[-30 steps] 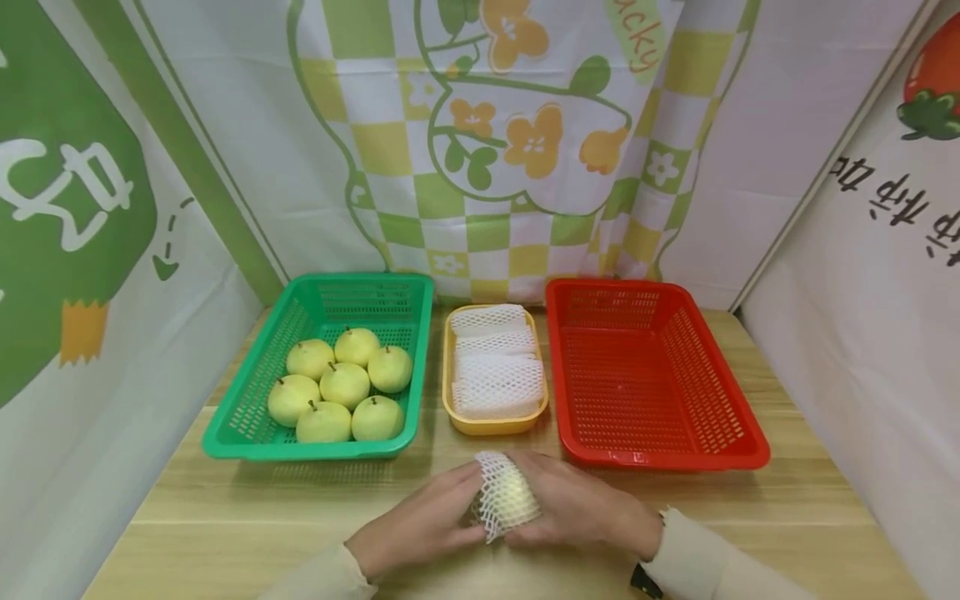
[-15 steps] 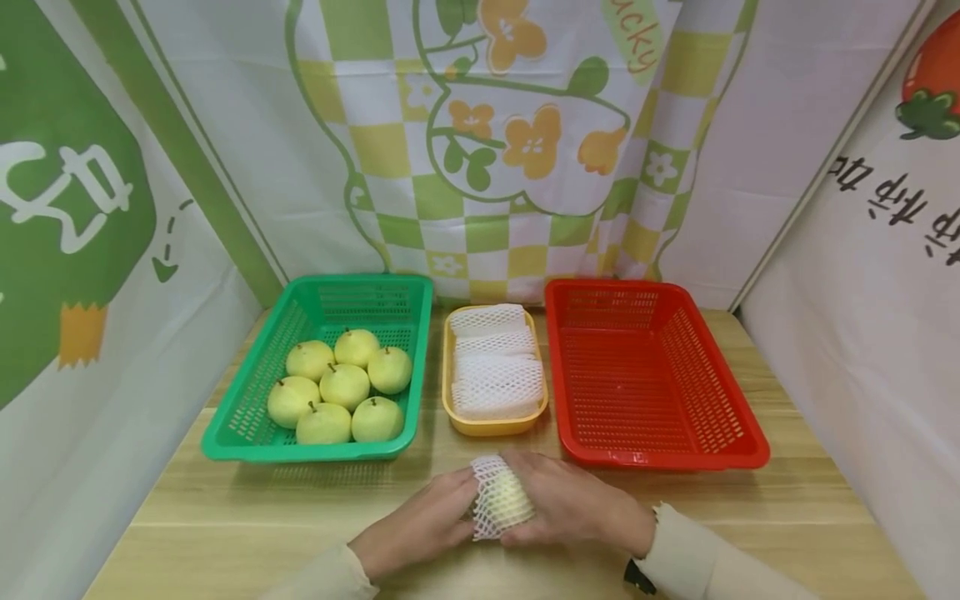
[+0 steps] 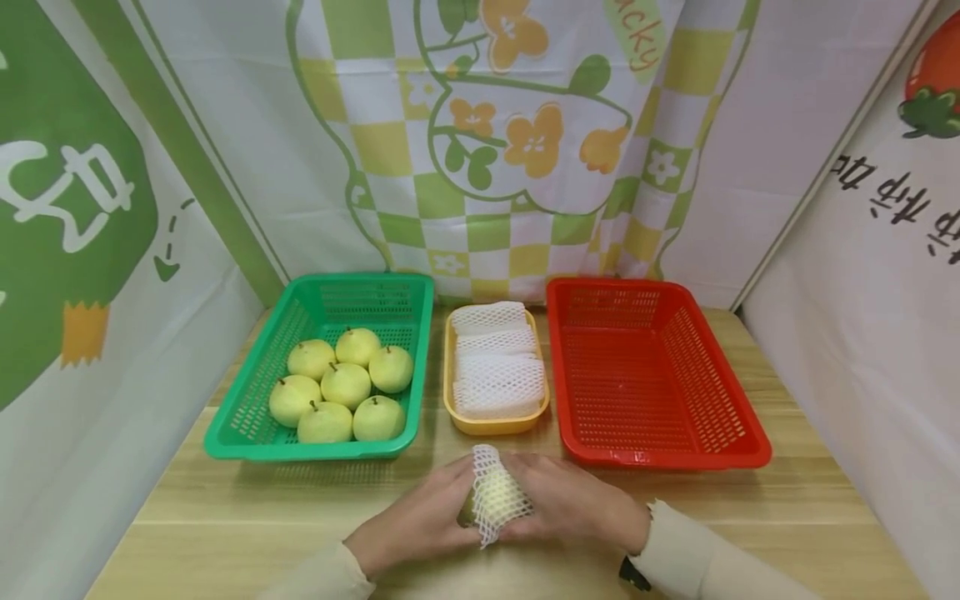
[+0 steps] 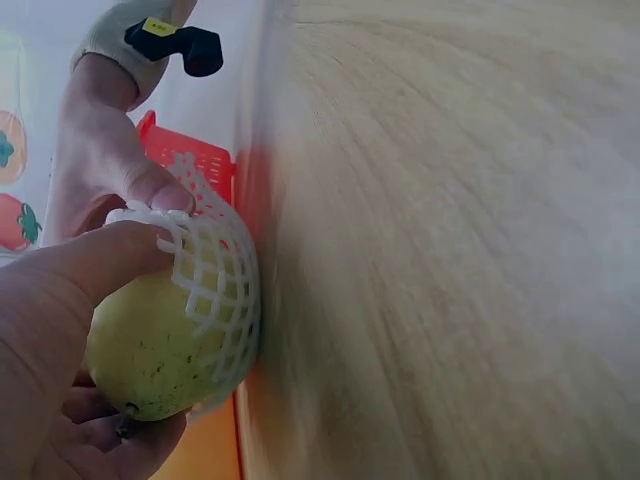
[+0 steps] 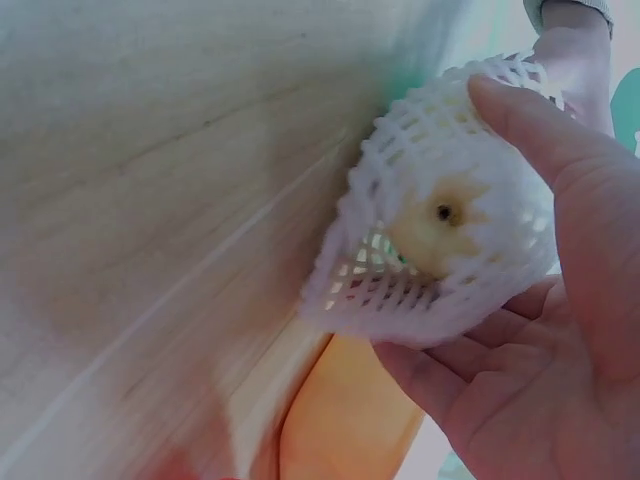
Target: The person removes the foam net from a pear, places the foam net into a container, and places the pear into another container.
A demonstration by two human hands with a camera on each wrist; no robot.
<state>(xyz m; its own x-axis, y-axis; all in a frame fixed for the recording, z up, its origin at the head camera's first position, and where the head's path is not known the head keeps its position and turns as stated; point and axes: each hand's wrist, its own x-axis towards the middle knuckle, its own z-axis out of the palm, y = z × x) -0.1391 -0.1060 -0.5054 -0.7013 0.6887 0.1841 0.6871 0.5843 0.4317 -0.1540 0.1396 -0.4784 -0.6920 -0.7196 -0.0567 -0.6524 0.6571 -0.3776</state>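
Note:
A round, yellow-green pear (image 4: 145, 350) sits between the two hands, partly inside a white foam net sleeve (image 5: 400, 150). The left hand (image 3: 420, 517) grips its bare stem end, thumb on one side and fingers curled under the other, the thumb touching the net's rim. From the other side, the right hand (image 3: 573, 504) holds the netted part between thumb and fingers. In the right wrist view, the pear's blossom end shows through the sleeve's open end. Both hands are low over the wooden table (image 3: 300, 533), in front of the yellow tray (image 3: 498, 427).
Several more pears (image 3: 345, 385) lie in a green basket (image 3: 315, 452) at the left. The yellow tray holds several flat foam nets (image 3: 498, 379). To the right stands a red basket (image 3: 626, 383) with no fruit in it. Fabric walls (image 3: 487, 225) enclose the table's back and sides.
The netted pear has shifted slightly left and tilted a little between the hands. Both hands keep their grip. Baskets and tray stay where they were.

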